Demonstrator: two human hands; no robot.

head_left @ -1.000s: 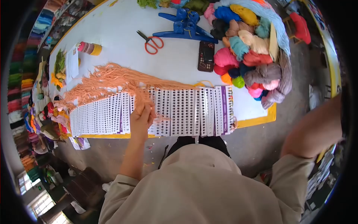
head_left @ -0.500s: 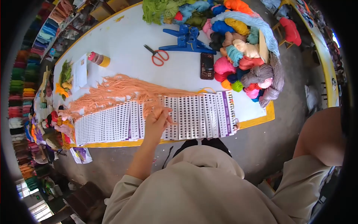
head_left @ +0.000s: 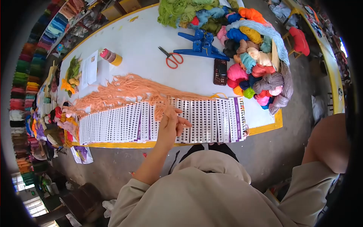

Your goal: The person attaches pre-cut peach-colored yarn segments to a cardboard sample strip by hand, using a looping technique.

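Head cam: my left hand [head_left: 171, 125], fingers loosely spread, rests on the row of punched cards [head_left: 162, 122] along the white desk [head_left: 140, 41] edge, touching peach yarn [head_left: 124, 90]. Right hand's out of frame. Yarn-stacked shelves [head_left: 22, 94] stand left.

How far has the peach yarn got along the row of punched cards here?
Done: peach yarn strands fan out from the cards left of the left hand, so those look threaded. In hand: the left hand rests on a card mid-row where the yarn ends. Left: the punched cards to its right carry no peach yarn. The right hand is out of view; only that arm shows.
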